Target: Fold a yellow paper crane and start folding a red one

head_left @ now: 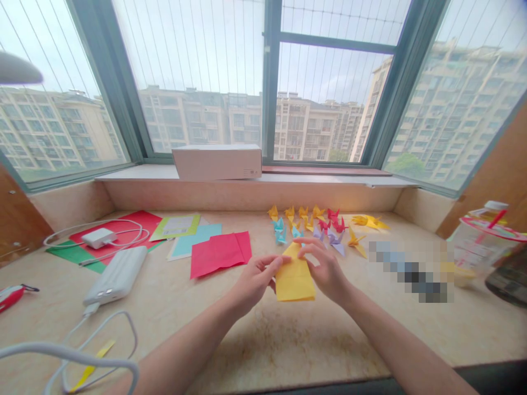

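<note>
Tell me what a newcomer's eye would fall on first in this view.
Probably the folded yellow paper near the middle, held between the left hand and the right hand. Just beyond it, small paper cranes in yellow, red, blue and purple crowd the counter. The red sheets left of the hands stand out next.

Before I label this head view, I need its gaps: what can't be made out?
In the head view:
Left hand: partly hidden behind the yellow paper.
Pixelated object, right: blurred by blocks, unidentifiable.
White box: print too small to read.
Red item, left: cut off by the edge.
</note>
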`<state>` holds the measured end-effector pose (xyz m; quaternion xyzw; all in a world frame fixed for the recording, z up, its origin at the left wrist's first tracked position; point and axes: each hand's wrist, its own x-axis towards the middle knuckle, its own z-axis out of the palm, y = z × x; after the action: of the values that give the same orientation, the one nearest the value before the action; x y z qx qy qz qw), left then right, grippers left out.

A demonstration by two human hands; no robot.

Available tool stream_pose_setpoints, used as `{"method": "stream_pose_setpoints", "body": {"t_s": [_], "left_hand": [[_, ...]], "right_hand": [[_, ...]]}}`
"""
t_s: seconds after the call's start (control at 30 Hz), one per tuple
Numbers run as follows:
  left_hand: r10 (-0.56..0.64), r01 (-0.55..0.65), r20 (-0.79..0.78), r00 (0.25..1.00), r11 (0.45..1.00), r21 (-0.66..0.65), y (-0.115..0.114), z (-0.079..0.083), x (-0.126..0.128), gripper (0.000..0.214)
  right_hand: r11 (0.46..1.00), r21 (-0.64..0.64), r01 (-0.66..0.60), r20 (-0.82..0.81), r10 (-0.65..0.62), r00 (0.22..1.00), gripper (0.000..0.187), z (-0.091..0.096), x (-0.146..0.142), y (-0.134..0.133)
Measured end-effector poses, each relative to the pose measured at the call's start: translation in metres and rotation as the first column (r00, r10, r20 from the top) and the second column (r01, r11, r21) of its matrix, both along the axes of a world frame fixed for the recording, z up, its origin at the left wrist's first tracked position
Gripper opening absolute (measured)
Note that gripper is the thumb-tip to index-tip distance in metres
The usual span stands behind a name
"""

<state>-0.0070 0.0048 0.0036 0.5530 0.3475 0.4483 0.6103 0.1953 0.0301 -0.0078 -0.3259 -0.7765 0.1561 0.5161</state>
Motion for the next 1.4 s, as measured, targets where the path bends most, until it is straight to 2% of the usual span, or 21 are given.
{"method": "stream_pose_setpoints", "body": {"t_s": [0.1,0.2,0.3,0.4,0.5,0.57,0.67,0.77,0.93,1.03,1.17,1.27,1.4], "left_hand": [[0.063,-0.061,0.070,0.996,0.998,-0.027,0.000,0.001,0.000,0.051],[0.029,-0.021,0.091,0.995,0.996,-0.088,0.000,0.001,-0.001,0.064],[0.011,-0.006,0.055,0.998,0.995,-0.095,0.002,-0.001,-0.001,0.054],[0.143,-0.140,0.043,0.989,0.988,-0.060,0.006,-0.005,-0.001,0.046],[0.286,-0.282,0.128,0.950,0.958,-0.049,0.011,-0.010,-0.001,0.041],[0.305,-0.299,0.191,0.933,0.952,-0.061,0.012,-0.011,-0.001,0.039],[0.297,-0.286,0.267,0.917,0.955,-0.078,0.012,-0.009,0.000,0.038],[0.301,-0.290,0.326,0.896,0.953,-0.085,0.011,-0.005,0.002,0.039],[0.260,-0.258,0.352,0.899,0.965,-0.053,0.008,0.000,0.003,0.039],[0.225,-0.230,0.315,0.922,0.973,-0.021,0.006,0.000,0.004,0.041],[0.152,-0.164,0.202,0.967,0.986,0.041,0.002,0.000,0.005,0.043],[0.069,-0.078,0.150,0.986,0.995,0.054,-0.001,0.000,0.007,0.040],[-0.017,0.007,0.129,0.991,0.997,0.077,-0.006,0.001,0.008,0.038]], "right_hand": [[0.999,0.051,-0.015,0.068,0.012,0.998,0.010,-0.001,-0.002,-0.001],[0.994,0.104,-0.038,0.122,0.025,0.992,0.010,-0.003,-0.004,0.000],[0.987,0.157,-0.041,0.212,0.007,0.977,0.011,-0.005,-0.002,0.001],[0.976,0.217,-0.036,0.336,-0.040,0.941,0.017,-0.004,-0.001,0.000],[0.950,0.300,-0.084,0.449,-0.063,0.891,0.031,-0.001,-0.004,-0.004],[0.923,0.363,-0.124,0.495,-0.078,0.865,0.034,0.000,-0.009,-0.008],[0.888,0.437,-0.144,0.520,-0.118,0.846,0.022,0.001,-0.015,-0.012],[0.864,0.488,-0.128,0.500,-0.156,0.852,0.011,0.002,-0.015,-0.014],[0.865,0.500,-0.052,0.345,-0.144,0.928,0.011,0.007,-0.007,-0.014],[0.887,0.460,0.028,0.203,-0.136,0.970,0.010,0.008,-0.005,-0.011],[0.913,0.381,0.148,0.065,-0.186,0.980,0.006,0.006,-0.006,-0.007],[0.914,0.344,0.214,0.039,-0.241,0.970,0.009,0.005,-0.005,-0.005],[0.918,0.323,0.232,0.070,-0.268,0.961,0.011,0.006,-0.004,-0.004]]}}
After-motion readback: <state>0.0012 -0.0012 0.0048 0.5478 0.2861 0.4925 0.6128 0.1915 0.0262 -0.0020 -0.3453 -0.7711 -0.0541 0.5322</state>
